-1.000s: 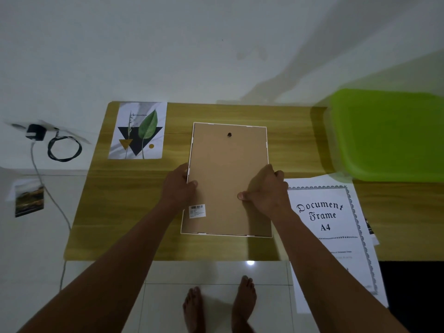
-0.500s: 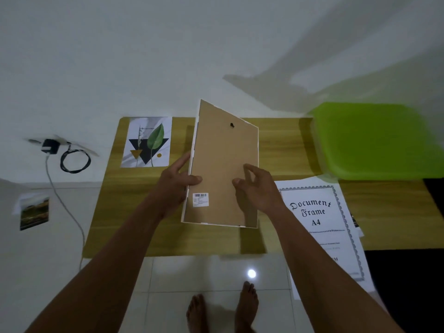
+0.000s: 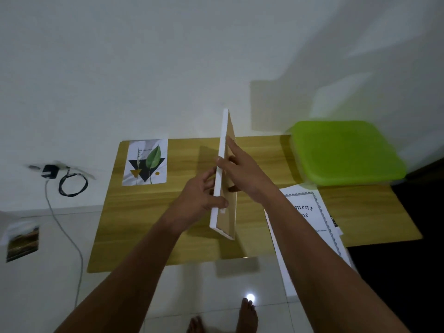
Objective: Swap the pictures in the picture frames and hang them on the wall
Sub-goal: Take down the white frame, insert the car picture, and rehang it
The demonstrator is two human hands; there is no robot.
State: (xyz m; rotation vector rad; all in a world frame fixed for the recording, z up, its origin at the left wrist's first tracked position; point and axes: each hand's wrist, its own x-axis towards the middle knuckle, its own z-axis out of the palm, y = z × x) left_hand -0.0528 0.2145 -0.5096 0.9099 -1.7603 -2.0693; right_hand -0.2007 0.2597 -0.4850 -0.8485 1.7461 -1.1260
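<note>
The left hand's (image 3: 201, 195) thumb (image 3: 222, 202) hooks over the white rim onto the brown backing, with the other fingers curled behind the front face, so it has a firm grip. The right hand (image 3: 247, 174) lies with its fingers (image 3: 234, 150) nearly straight up the backing board, and its thumb nips the rim from the other side. Between them the picture frame (image 3: 225, 219) stands on edge, almost upright and seen nearly edge-on. It appears lifted clear of the wooden table (image 3: 149, 224), and its front faces 9 o'clock.

This looks like the turn-over, bringing the front round for a check or for hanging. To do it well, both hands should carry the weight by the rim and not push on the backing, which could pop loose. The low corner at 6 o'clock should stay off the wood. The turn is best made slowly, since I'd expect the front pane to shift if the tabs are not pressed down.

The frame's own contents cannot be told, as its face is turned away. A leaf print (image 3: 145, 162) lies loose at 10 o'clock, and a bordered certificate sheet (image 3: 310, 212) hangs partly over the table edge at 4 o'clock. At 2 o'clock sits a green lid (image 3: 346, 152), seemingly on a box whose inside is hidden
</note>
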